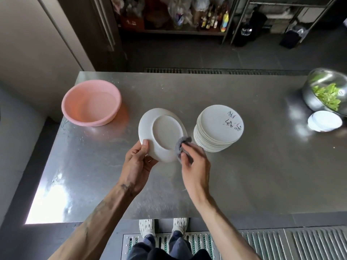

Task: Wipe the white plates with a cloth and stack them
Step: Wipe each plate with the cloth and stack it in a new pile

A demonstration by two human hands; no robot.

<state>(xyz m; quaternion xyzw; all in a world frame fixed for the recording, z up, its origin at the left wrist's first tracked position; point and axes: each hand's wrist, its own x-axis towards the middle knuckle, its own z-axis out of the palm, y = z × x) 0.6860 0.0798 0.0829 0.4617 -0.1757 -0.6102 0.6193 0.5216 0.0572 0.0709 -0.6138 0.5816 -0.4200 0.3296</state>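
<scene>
My left hand (pixel 139 158) grips the near left rim of a white plate (pixel 162 132), thumb on top, holding it above the steel table with its underside and foot ring facing me. My right hand (pixel 194 162) pinches a grey cloth (pixel 181 145) against the plate's near right rim. Just to the right stands a stack of several white plates (pixel 218 128) on the table; the top one bears painted characters.
A pink plastic basin (pixel 91 103) sits at the table's far left. At the far right a steel bowl of green vegetables (pixel 326 91) stands behind a small white dish (pixel 324 121). The steel table (pixel 262 175) ends near my feet.
</scene>
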